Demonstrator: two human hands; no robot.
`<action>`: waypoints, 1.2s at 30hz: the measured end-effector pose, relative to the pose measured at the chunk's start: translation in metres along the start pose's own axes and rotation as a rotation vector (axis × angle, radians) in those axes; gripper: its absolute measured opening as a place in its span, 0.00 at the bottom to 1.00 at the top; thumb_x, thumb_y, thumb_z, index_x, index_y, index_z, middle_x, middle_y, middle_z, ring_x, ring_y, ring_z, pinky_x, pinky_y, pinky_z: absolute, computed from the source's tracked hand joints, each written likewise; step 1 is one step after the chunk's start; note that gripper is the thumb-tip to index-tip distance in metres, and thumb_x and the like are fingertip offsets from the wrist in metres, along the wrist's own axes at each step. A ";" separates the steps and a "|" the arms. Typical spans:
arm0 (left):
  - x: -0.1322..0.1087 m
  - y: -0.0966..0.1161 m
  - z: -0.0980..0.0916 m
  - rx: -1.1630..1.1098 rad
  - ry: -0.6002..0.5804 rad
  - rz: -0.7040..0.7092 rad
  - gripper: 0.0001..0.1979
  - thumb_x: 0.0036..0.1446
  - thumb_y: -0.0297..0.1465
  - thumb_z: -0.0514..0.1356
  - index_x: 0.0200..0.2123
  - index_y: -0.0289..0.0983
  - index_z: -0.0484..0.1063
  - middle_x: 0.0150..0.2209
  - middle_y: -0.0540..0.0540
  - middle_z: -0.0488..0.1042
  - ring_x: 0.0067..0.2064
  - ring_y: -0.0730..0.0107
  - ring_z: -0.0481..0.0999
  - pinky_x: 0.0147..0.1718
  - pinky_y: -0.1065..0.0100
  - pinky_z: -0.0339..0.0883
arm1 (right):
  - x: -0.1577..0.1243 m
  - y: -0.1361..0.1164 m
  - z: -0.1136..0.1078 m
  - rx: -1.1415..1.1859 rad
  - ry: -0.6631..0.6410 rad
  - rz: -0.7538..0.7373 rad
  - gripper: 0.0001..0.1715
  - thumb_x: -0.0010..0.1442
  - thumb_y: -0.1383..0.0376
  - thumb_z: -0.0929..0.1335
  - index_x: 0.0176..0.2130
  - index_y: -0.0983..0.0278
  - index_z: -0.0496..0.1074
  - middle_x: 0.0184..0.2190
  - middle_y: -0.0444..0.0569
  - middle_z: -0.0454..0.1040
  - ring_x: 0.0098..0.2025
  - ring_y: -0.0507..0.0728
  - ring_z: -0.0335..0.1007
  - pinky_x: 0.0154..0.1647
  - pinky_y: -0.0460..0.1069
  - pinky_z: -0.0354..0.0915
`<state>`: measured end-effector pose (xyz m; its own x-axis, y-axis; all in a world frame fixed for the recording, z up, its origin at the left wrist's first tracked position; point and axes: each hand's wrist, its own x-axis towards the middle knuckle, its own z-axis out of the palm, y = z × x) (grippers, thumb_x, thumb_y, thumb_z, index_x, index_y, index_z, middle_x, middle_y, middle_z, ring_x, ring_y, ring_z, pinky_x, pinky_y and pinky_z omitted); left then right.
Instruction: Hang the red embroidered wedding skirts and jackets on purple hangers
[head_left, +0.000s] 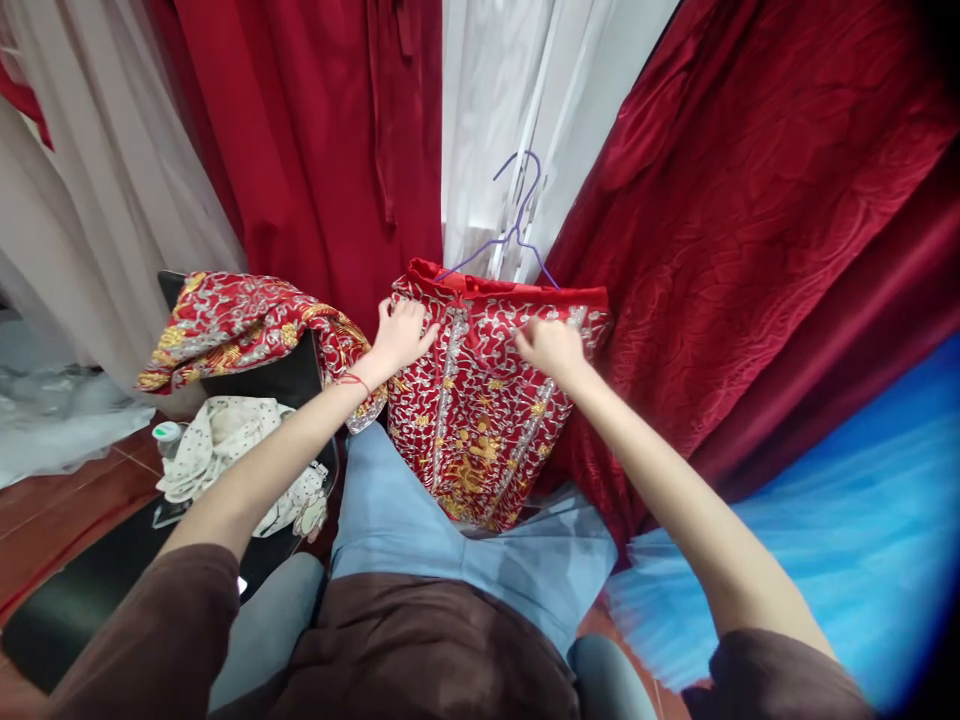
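Note:
A red skirt (480,400) with silver and gold embroidery hangs in front of me, its lower part between my knees. A purple hanger (517,230) rises from the plain red waistband, with its lower part hidden behind the fabric. My left hand (403,332) lies on the skirt's upper left, just below the waistband, thumb and fingers apart. On the upper right, my right hand (553,348) is curled against the cloth, fingers bent and slightly blurred. A red string circles my left wrist.
Another embroidered red garment (232,325) drapes over a black chair (75,610) at left. On its seat lie a dotted white cloth (225,445) and a white-capped bottle (166,437). Dark red velvet (735,220), red cloth (307,130) and blue tulle (817,550) hang close around.

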<state>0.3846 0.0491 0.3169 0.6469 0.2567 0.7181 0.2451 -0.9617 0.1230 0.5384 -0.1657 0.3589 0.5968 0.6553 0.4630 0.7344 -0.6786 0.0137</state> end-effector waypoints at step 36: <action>0.037 0.004 -0.026 -0.098 -0.043 -0.143 0.09 0.56 0.28 0.57 0.29 0.33 0.77 0.27 0.40 0.73 0.36 0.57 0.75 0.39 0.60 0.64 | 0.046 -0.013 0.010 0.505 -0.153 -0.286 0.05 0.55 0.70 0.70 0.27 0.66 0.76 0.25 0.47 0.74 0.29 0.52 0.67 0.38 0.49 0.62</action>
<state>0.3906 0.0518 0.3616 0.6411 0.3935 0.6589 0.2669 -0.9193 0.2893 0.5597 -0.1239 0.3713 0.3653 0.8543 0.3697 0.9130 -0.2513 -0.3215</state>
